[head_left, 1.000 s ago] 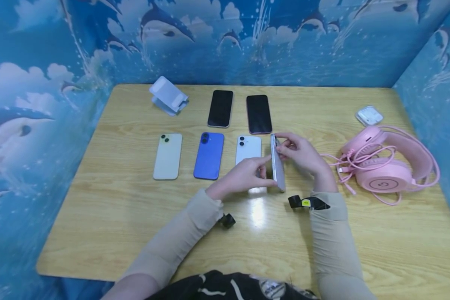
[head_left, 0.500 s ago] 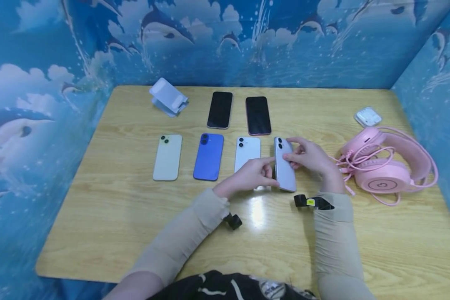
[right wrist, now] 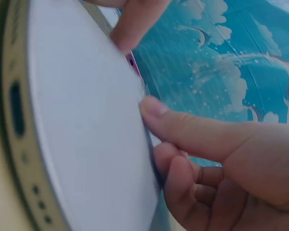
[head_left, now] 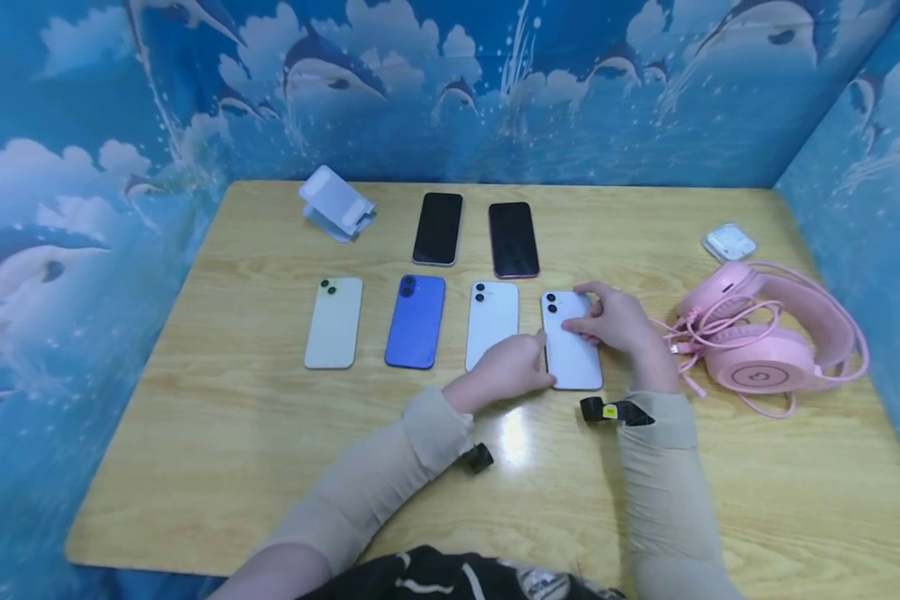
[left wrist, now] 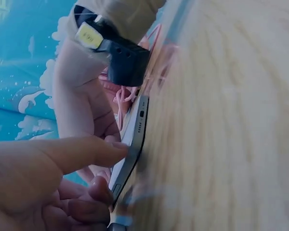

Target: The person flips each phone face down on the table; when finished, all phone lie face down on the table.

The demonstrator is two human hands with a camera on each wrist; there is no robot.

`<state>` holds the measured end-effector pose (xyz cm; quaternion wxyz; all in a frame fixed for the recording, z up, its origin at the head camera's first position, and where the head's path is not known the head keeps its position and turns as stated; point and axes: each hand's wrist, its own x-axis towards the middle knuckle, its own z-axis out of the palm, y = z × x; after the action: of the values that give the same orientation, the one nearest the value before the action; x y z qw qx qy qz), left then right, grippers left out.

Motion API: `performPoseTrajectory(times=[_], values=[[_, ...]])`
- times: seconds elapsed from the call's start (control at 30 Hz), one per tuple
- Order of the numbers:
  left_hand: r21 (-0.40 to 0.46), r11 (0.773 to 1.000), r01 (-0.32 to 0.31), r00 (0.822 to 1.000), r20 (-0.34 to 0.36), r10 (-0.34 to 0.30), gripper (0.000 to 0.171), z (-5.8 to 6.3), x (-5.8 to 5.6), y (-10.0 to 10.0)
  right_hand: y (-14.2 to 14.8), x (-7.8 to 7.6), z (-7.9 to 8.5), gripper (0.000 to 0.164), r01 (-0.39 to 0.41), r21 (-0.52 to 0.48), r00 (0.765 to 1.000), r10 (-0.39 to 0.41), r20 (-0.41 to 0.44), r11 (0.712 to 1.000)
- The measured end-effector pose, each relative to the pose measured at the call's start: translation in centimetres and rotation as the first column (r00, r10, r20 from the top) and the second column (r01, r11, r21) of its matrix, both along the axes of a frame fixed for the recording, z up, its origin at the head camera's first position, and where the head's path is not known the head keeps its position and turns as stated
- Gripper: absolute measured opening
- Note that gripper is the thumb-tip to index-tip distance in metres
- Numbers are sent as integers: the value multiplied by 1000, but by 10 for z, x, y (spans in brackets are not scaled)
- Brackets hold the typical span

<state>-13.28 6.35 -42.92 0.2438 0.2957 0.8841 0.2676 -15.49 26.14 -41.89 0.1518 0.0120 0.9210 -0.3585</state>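
A pale smartphone [head_left: 573, 354] lies back side up at the right end of the front row, its camera lenses at the upper left. My right hand [head_left: 621, 325] pinches its right edge, thumb over the back. At the lower left side, my left hand [head_left: 512, 367] holds the phone's edge, thumb by the bottom corner and the other fingers curled. In the left wrist view, the left thumb lies against the phone's edge [left wrist: 140, 122] near the charging port. Partly covered by my left hand is a white smartphone [head_left: 492, 317] next to it.
Left of these lie a blue smartphone [head_left: 416, 325] and a pale yellow smartphone [head_left: 333, 325]. Behind are a dark-screened phone [head_left: 438, 229], another dark-screened phone [head_left: 513, 239] and a white folding stand [head_left: 336, 202]. Pink headphones [head_left: 765, 358] and a small white case [head_left: 729, 242] sit at right.
The pale smartphone was standing on its edge, then tilted to the right, and is now flat with its back facing up. Both hands have stayed at its sides throughout.
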Motion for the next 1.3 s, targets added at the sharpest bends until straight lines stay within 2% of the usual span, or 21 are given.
performPoseTrajectory(times=[0.07,0.1,0.23,0.33,0.43,0.5,0.6,0.67,0.73,0.77,0.83,0.93,1.0,1.07,1.1,1.17,1.3], values=[[-39,999,16,999,-31,-18,77,2,3,-1,-3,0,0,69,11,15,1000,-11,1,1000],[-46,999,21,999,-36,-23,79,3,3,-1,-4,0,0,69,15,21,1000,-15,4,1000],[-19,999,28,999,-23,-28,81,6,3,-2,-4,0,1,69,30,25,999,-30,10,999],[32,999,13,1000,-11,-13,78,9,0,-6,-5,0,1,69,30,24,999,-30,15,999],[96,995,-21,1000,-21,23,75,14,-9,-15,-6,0,4,70,28,33,999,-29,15,999],[151,986,-67,998,-10,69,72,19,-19,-24,-7,0,6,69,29,45,999,-30,18,999],[239,954,-182,983,34,179,68,28,-39,-45,-10,0,11,67,1,81,1000,-2,16,997],[297,912,-284,958,62,279,64,30,-55,-62,-15,-2,14,63,-27,98,999,29,-14,995],[340,855,-392,916,62,396,58,30,-72,-78,-24,-7,19,58,-48,86,997,53,-58,995],[354,826,-439,890,48,453,55,28,-81,-85,-31,-10,21,55,-58,71,995,64,-83,996],[382,757,-530,826,27,564,50,24,-96,-99,-47,-18,25,51,-69,11,991,69,-116,998],[419,652,-632,728,33,685,46,19,-114,-114,-76,-32,28,44,-88,-89,988,75,-136,992],[434,594,-677,679,59,732,45,15,-123,-121,-96,-43,26,40,-85,-163,987,61,-147,983],[443,546,-711,641,91,762,44,11,-128,-126,-114,-54,20,34,-66,-217,984,28,-173,974],[443,529,-724,628,106,771,44,9,-130,-128,-122,-60,16,31,-49,-235,982,4,-189,971],[433,513,-741,613,123,781,44,4,-132,-131,-136,-71,7,28,-12,-259,976,-45,-214,966],[408,508,-758,605,151,781,46,-6,-131,-134,-156,-86,-9,28,62,-243,968,-117,-221,968]])
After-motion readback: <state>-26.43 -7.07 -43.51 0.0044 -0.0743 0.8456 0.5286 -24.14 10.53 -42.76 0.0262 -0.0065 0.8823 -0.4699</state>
